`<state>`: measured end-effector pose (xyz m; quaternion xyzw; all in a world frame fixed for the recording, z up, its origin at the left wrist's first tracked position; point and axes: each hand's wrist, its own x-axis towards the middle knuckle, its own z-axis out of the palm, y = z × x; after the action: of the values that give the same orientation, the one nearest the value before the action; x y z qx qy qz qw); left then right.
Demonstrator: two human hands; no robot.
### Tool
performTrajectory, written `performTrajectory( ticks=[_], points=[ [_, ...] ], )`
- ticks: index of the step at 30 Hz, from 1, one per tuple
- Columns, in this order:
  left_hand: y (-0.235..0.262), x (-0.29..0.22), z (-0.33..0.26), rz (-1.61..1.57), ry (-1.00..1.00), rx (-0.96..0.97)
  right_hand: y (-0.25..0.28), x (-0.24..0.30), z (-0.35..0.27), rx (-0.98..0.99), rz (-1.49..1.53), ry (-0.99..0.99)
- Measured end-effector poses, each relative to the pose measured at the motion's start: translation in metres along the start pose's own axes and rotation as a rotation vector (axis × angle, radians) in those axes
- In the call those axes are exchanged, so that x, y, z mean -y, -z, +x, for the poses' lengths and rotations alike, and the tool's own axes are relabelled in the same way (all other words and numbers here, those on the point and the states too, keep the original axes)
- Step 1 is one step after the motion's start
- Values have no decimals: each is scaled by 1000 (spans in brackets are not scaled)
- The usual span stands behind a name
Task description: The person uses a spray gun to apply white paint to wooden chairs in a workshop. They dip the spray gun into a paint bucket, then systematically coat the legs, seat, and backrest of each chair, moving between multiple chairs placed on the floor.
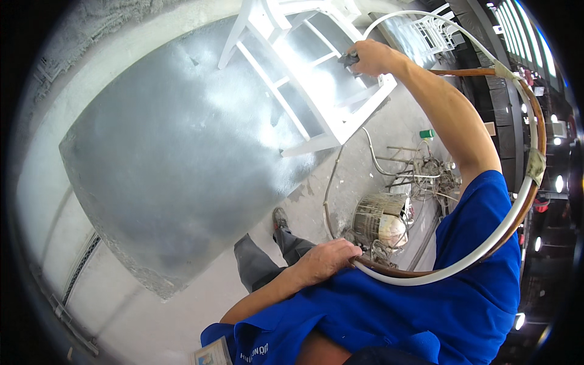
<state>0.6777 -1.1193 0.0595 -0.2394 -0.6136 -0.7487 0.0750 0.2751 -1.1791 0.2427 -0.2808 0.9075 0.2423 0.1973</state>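
White chair (306, 88) at twelve o'clock.
From here I see the right hand (375, 57) closed round a dark hand tool (349, 59) at one o'clock — the left hand's (325, 260) fingers curl round paired hoses (420, 280) at five.

This is a workshop. A white chair frame (313, 145) lies on a big grey board (158, 146), and more white chairs (433, 36) sit on another board farther back. A long white hose (420, 281) loops around the person, who wears a blue work shirt (395, 310). On the floor (216, 295) there is a round bucket (368, 219) with messy pale streaks down its side. Next to it is a jumble of dirty pipes and thin hoses (420, 173). Lots of small lamps (559, 184) shine in the dark part on the right, like in a big work hall
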Motion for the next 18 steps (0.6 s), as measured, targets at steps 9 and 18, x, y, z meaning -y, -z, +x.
performTrajectory(
  ticks=[9, 18],
  points=[
    [30, 0, -26, 44, -32, 38, 4, 28, 15, -322, -238, 7],
    [45, -16, -35, 49, -13, 21, 18, 21, -11, -172, 81, -42]
  ],
)
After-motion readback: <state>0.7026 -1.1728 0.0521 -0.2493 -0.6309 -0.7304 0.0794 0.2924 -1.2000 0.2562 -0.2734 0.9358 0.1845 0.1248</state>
